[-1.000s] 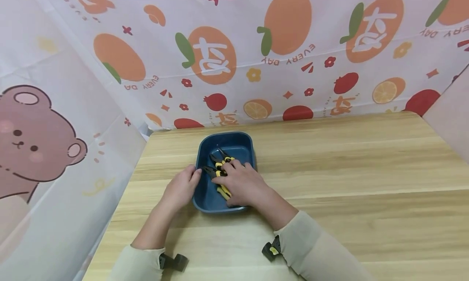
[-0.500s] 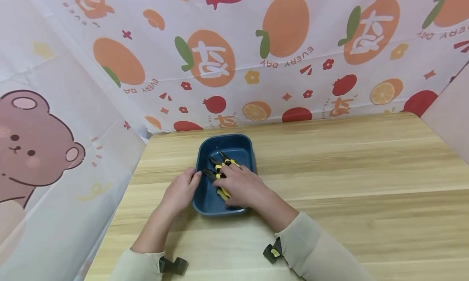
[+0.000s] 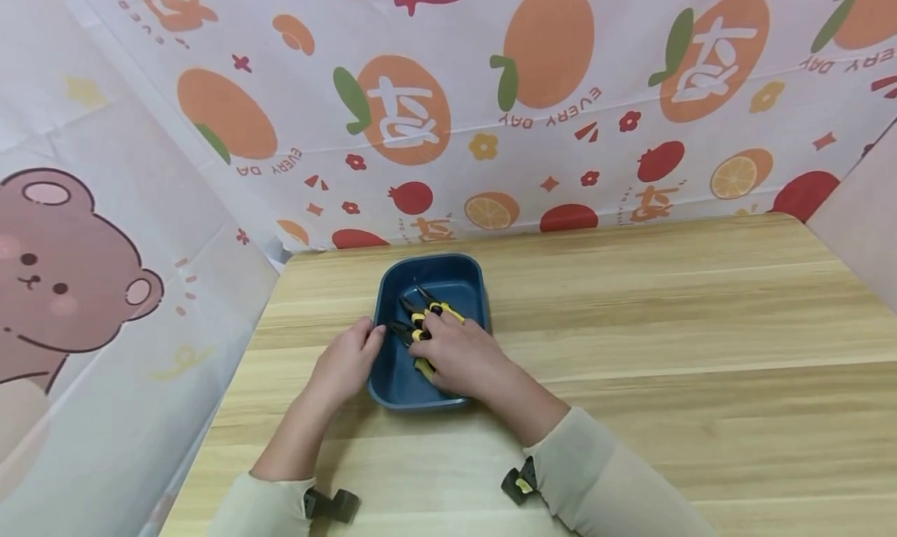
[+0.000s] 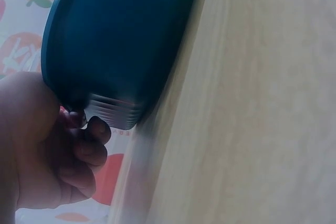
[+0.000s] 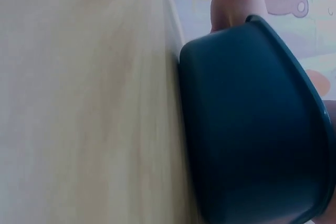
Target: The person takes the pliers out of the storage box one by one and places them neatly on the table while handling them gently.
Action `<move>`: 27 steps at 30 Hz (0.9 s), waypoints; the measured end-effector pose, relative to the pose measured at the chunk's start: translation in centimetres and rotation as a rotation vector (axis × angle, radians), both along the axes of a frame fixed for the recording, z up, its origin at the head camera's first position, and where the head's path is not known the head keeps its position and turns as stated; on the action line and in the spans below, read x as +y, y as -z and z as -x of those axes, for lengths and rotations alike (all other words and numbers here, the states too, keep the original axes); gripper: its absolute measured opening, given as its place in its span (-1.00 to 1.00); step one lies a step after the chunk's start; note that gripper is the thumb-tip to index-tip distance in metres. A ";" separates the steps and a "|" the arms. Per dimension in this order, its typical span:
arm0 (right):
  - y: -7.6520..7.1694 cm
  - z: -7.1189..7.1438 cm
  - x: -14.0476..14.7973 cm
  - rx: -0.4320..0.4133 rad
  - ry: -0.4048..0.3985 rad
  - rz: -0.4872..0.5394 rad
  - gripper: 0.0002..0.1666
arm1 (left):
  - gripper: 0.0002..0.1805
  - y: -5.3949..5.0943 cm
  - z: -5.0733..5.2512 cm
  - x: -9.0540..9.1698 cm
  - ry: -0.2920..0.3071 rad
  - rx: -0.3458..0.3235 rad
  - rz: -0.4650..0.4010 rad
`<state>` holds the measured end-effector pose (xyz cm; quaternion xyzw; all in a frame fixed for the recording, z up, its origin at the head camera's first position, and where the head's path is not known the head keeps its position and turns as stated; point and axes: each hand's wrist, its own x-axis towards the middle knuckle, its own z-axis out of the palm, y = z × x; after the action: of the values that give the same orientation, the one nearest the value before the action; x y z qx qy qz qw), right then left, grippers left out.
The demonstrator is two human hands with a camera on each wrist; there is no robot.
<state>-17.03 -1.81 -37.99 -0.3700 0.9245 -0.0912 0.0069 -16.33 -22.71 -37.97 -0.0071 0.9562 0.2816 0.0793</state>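
A dark blue bin [image 3: 402,385] stands on the table and holds several pliers with black jaws and yellow-black handles [image 3: 423,367]. My left hand [image 3: 345,363] pinches the bin's left rim; in the left wrist view that hand [image 4: 42,145] has its fingers curled beside the bin's ribbed wall [image 4: 121,35]. Inside the bin, my right hand [image 3: 466,356] lies over the nearer pliers, its thumb and fingers curled round their handles. In the right wrist view the bin's outer wall [image 5: 252,124] hides most of the right hand.
The pale wooden table [image 3: 666,350] reaches to the right of the bin. Behind it hangs a fruit-print cloth [image 3: 462,171], and at the left a cloth with a bear print [image 3: 84,280].
The fingers of my right hand have drawn closer together round the nearer pliers' handles. My left hand has stayed on the rim.
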 end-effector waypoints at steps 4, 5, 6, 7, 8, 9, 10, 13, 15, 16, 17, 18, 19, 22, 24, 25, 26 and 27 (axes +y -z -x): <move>0.1 -0.2 -0.3 -0.010 0.018 -0.051 -0.64 | -0.56 0.2 -0.1 0.1 -0.001 0.003 -0.014; 0.1 -0.2 -0.4 -0.018 0.018 -0.064 -0.64 | -0.57 0.2 -0.1 0.1 -0.003 0.003 -0.016; 0.1 -0.3 -0.4 -0.031 0.018 -0.076 -0.62 | -0.57 0.2 -0.1 0.1 -0.003 0.003 -0.019; 0.1 -0.3 -0.4 -0.045 0.016 -0.087 -0.60 | -0.57 0.3 -0.1 0.1 -0.003 0.006 -0.018; 0.1 -0.2 -0.3 -0.059 0.014 -0.092 -0.58 | -0.57 0.3 -0.2 0.2 -0.003 0.007 -0.017; 0.1 -0.2 -0.3 -0.072 0.011 -0.095 -0.56 | -0.58 0.3 -0.2 0.2 -0.004 0.009 -0.015; 0.1 -0.1 -0.3 -0.081 0.007 -0.093 -0.53 | -0.58 0.3 -0.2 0.2 -0.003 0.011 -0.013; -0.1 0.0 -0.1 -0.097 -0.006 -0.070 -0.47 | -0.58 0.2 -0.2 0.2 0.000 0.022 -0.008; -0.1 0.1 0.0 -0.099 -0.017 -0.045 -0.44 | -0.58 0.1 -0.2 0.1 0.002 0.029 -0.007; -0.2 0.1 0.0 -0.098 -0.024 -0.032 -0.42 | -0.58 0.1 -0.1 0.1 0.003 0.032 -0.008; -0.2 0.1 0.1 -0.100 -0.027 -0.020 -0.41 | -0.58 0.0 -0.1 0.1 0.004 0.035 -0.009; -0.3 0.1 0.1 -0.102 -0.031 -0.009 -0.40 | -0.59 0.0 -0.1 0.1 0.005 0.036 -0.011; -0.3 0.1 0.1 -0.103 -0.034 -0.004 -0.39 | -0.59 0.0 -0.1 0.1 0.007 0.036 -0.014; -0.3 0.0 0.2 -0.109 -0.044 0.013 -0.38 | -0.60 0.1 -0.1 0.0 0.011 0.035 -0.019; -0.2 0.0 0.2 -0.105 -0.054 0.022 -0.38 | -0.60 0.2 -0.1 0.1 0.015 0.035 -0.021; -0.1 0.0 0.2 -0.099 -0.060 0.030 -0.38 | -0.60 0.2 -0.1 0.1 0.015 0.033 -0.022; -0.1 0.0 0.3 -0.090 -0.067 0.043 -0.40 | -0.60 0.3 -0.1 0.0 0.013 0.032 -0.020; 0.0 0.1 0.3 -0.081 -0.074 0.057 -0.41 | -0.59 0.2 -0.1 0.1 0.012 0.031 -0.019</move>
<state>-17.09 -1.53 -37.98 -0.4000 0.9062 -0.1319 0.0371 -16.25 -22.66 -38.20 0.0040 0.9546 0.2905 0.0660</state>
